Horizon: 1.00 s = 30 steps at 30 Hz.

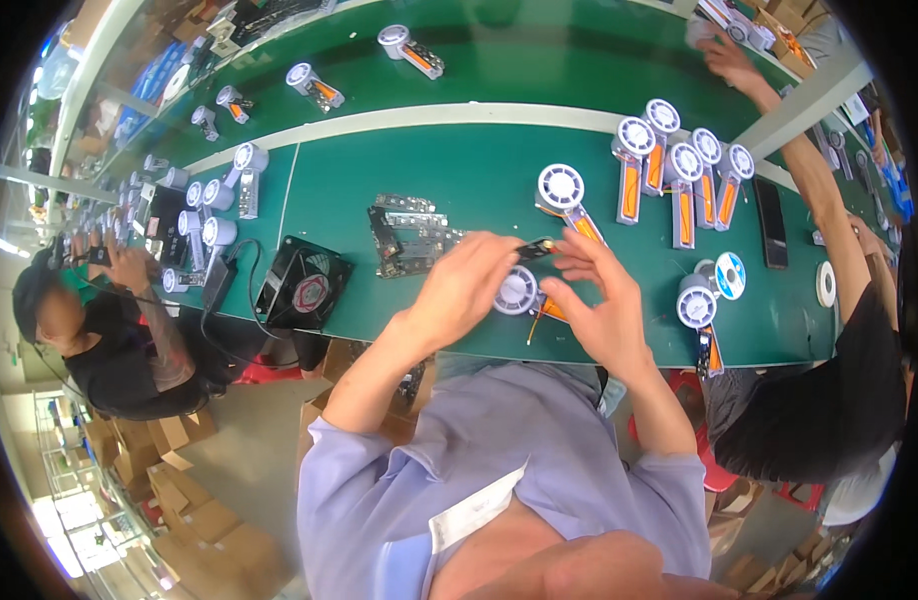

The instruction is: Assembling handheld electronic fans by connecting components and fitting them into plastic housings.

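My left hand (461,283) pinches a small dark circuit board (532,250) between its fingertips. Close to the board's other end is my right hand (607,298), its thumb and fingers apart. Below the board, a handheld fan body (517,290) with a round grey grille lies on the table, its orange part and a thin wire partly under my right hand. Just beyond my hands lies another such fan (561,187). Left of my left hand is a loose pile of dark circuit boards (404,235).
A black box fan (304,283) with a cable stands left. Several handheld fans (685,163) stand at right, near a black phone (771,225) and a solder spool (730,276). Co-workers sit on both sides; one person's arm (814,170) reaches across at right. More fans lie on the green belt (499,60).
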Each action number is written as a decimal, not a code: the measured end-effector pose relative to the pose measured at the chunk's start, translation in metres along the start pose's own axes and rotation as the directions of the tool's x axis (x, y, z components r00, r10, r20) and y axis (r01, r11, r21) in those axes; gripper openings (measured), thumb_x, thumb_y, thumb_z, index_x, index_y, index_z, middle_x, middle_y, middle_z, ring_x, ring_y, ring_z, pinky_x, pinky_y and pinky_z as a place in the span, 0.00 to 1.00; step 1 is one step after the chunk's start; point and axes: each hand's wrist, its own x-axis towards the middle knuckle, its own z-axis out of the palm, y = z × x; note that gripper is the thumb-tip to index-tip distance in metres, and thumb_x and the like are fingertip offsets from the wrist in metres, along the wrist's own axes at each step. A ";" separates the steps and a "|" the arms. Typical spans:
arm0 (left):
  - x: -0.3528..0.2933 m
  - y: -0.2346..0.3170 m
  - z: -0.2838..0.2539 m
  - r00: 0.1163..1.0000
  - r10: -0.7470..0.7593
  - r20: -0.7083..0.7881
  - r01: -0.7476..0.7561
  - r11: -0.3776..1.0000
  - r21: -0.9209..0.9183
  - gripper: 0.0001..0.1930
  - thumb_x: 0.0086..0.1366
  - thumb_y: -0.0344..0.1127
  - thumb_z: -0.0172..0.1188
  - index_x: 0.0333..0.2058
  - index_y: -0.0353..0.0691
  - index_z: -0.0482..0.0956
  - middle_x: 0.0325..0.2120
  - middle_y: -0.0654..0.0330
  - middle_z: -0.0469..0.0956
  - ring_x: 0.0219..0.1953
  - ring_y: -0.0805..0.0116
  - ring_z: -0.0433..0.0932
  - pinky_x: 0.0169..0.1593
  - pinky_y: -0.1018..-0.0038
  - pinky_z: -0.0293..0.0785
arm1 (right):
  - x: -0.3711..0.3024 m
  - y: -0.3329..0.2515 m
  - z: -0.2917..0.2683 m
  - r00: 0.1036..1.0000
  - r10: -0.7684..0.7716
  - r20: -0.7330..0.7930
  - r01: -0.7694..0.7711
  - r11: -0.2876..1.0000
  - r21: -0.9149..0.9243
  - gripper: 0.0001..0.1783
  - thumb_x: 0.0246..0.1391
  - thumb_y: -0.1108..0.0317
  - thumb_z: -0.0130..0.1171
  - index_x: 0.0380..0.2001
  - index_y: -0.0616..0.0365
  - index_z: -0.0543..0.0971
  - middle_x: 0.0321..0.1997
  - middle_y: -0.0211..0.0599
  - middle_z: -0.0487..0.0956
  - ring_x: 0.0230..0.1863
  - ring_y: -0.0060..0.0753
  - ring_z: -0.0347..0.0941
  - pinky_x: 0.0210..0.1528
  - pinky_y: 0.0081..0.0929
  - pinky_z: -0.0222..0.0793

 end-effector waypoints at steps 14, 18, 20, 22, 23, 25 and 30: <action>-0.031 -0.012 0.020 0.922 0.365 0.133 -0.385 0.903 0.190 0.21 0.51 0.28 0.77 0.46 0.50 0.88 0.48 0.69 0.84 0.58 0.61 0.79 0.68 0.51 0.68 | -0.051 0.021 -0.021 0.938 0.337 0.077 -0.345 0.894 0.285 0.11 0.70 0.75 0.59 0.52 0.67 0.78 0.39 0.27 0.81 0.37 0.15 0.75 0.40 0.18 0.74; -0.046 -0.016 0.029 0.922 0.382 0.061 -0.387 0.901 0.195 0.19 0.51 0.30 0.76 0.45 0.51 0.88 0.46 0.71 0.83 0.56 0.63 0.78 0.69 0.50 0.68 | -0.050 0.016 -0.012 0.946 0.306 0.106 -0.321 0.930 0.178 0.10 0.73 0.72 0.55 0.52 0.67 0.76 0.41 0.37 0.84 0.38 0.21 0.81 0.40 0.22 0.78; -0.049 -0.016 0.026 0.871 0.458 0.179 -0.492 0.812 0.315 0.17 0.53 0.31 0.73 0.44 0.52 0.89 0.44 0.72 0.83 0.55 0.64 0.78 0.68 0.51 0.69 | -0.043 0.009 -0.009 0.947 0.280 0.158 -0.305 0.938 0.166 0.10 0.74 0.72 0.54 0.53 0.66 0.74 0.42 0.40 0.84 0.39 0.24 0.83 0.41 0.24 0.79; -0.046 -0.016 0.027 0.851 0.485 0.202 -0.525 0.789 0.319 0.17 0.54 0.31 0.71 0.43 0.53 0.89 0.45 0.72 0.83 0.55 0.64 0.78 0.68 0.51 0.70 | -0.040 0.014 -0.006 0.949 0.213 0.231 -0.245 0.962 0.121 0.12 0.75 0.71 0.51 0.56 0.66 0.70 0.47 0.45 0.85 0.39 0.29 0.85 0.43 0.29 0.81; -0.043 -0.016 0.027 0.831 0.509 0.222 -0.556 0.766 0.323 0.16 0.54 0.31 0.70 0.43 0.53 0.89 0.45 0.72 0.83 0.56 0.65 0.78 0.68 0.51 0.70 | -0.039 0.012 -0.007 0.950 0.211 0.230 -0.242 0.963 0.120 0.12 0.75 0.71 0.51 0.56 0.66 0.70 0.47 0.45 0.85 0.39 0.29 0.85 0.43 0.29 0.81; -0.041 -0.019 0.029 0.808 0.544 0.228 -0.590 0.745 0.312 0.14 0.55 0.32 0.71 0.42 0.52 0.89 0.45 0.71 0.84 0.57 0.65 0.78 0.69 0.49 0.68 | -0.036 0.007 -0.010 0.945 0.231 0.230 -0.255 0.964 0.077 0.11 0.75 0.71 0.52 0.54 0.66 0.71 0.45 0.45 0.85 0.38 0.29 0.85 0.41 0.29 0.82; -0.034 -0.006 0.034 0.988 0.142 0.058 -0.141 0.990 -0.029 0.10 0.63 0.32 0.73 0.43 0.47 0.90 0.41 0.66 0.88 0.56 0.65 0.80 0.73 0.48 0.61 | -0.044 0.012 -0.010 0.945 0.256 0.203 -0.269 0.962 0.040 0.13 0.73 0.72 0.55 0.56 0.67 0.75 0.42 0.45 0.86 0.35 0.30 0.86 0.38 0.27 0.81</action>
